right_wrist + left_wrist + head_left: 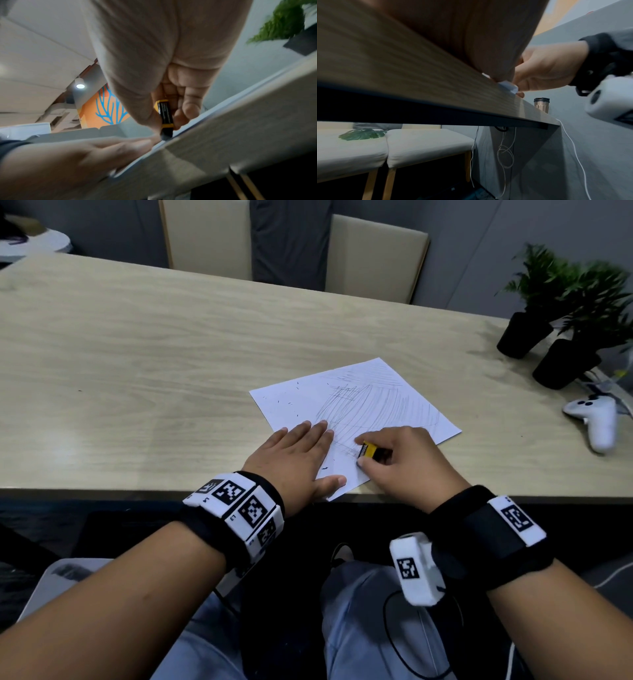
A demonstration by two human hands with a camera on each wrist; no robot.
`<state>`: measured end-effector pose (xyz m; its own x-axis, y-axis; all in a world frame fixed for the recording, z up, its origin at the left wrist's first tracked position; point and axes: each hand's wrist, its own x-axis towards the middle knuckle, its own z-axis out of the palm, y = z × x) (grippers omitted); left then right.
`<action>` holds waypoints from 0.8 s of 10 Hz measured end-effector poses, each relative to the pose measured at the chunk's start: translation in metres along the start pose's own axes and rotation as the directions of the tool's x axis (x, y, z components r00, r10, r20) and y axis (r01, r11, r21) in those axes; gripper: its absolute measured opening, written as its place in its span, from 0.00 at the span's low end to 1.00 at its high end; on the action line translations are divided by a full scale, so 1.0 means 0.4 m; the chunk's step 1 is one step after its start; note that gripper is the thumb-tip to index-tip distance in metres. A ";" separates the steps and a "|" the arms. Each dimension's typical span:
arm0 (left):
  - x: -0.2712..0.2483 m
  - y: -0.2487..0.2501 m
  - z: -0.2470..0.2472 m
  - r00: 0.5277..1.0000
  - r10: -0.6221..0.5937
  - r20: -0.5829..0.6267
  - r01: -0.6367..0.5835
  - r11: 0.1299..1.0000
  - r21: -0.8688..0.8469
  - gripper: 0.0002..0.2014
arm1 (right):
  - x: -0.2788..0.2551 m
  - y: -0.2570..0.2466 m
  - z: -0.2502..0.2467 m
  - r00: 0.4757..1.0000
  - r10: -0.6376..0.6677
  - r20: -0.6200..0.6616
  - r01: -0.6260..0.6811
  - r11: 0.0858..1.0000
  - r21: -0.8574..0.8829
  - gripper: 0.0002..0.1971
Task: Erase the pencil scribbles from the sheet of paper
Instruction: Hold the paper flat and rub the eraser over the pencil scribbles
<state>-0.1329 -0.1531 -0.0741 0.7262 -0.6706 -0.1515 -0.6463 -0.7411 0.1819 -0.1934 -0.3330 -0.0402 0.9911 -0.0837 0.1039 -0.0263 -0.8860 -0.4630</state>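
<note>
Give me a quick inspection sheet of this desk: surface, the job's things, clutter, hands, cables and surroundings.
Surface: wooden table, light woodgrain.
Job's things: paper near the front edge, scribbles mostly remaining; eraser tip on the sheet.
Clutter: two potted plants, white controller, tumbler.
Hands: left hand flat on the paper; right hand pinches the eraser.
Cables: white cords under the table.
Surroundings: beige chairs, grey wall.
</note>
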 end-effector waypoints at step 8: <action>-0.041 -0.058 -0.016 1.000 0.025 -0.007 -0.026 0.999 -0.027 0.52 | 0.008 -0.031 0.042 1.000 0.021 -0.008 -0.019 0.978 0.208 0.16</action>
<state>-0.1281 -0.1247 -0.0696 0.7112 -0.6889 -0.1403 -0.6581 -0.7225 0.2118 -0.1876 -0.3146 -0.0488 0.9892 -0.1060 0.1016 -0.0170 -0.7699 -0.6380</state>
